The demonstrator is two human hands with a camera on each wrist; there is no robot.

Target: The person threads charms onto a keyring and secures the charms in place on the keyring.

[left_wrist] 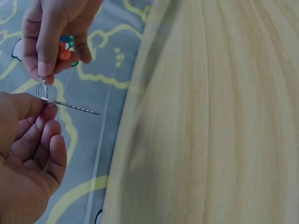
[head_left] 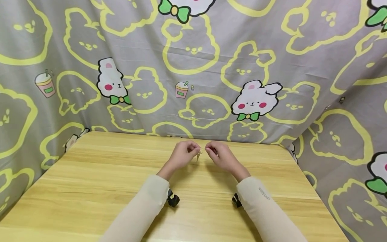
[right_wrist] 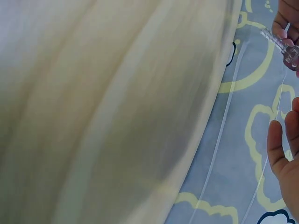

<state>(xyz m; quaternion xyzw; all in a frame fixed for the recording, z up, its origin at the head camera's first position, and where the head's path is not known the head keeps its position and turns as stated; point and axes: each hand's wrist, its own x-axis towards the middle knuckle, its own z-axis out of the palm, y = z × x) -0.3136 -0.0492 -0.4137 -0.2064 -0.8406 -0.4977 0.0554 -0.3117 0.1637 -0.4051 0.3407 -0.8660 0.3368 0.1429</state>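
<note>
Left wrist view gives us the clearest look: our left hand (left_wrist: 25,154) pinches the head of a small silver key (left_wrist: 70,106) between thumb and forefinger, so the blade runs away from that grip, its long axis roughly level and pointing toward the counter (left_wrist: 210,116). Just above the key's head, our right hand (left_wrist: 53,35) pinches a thin wire key ring (left_wrist: 43,87), which hangs down and touches the key at the head; a small orange and green charm (left_wrist: 65,50) is tucked in that hand's fingers. So the ring lies straight above the left grip, and both hands are equally close, meeting over the far middle of the counter in the head view. The key looks slim, flat and bright, with fine notches along the blade. Behind hangs a grey cloth (head_left: 193,67) with rabbit prints.
</note>
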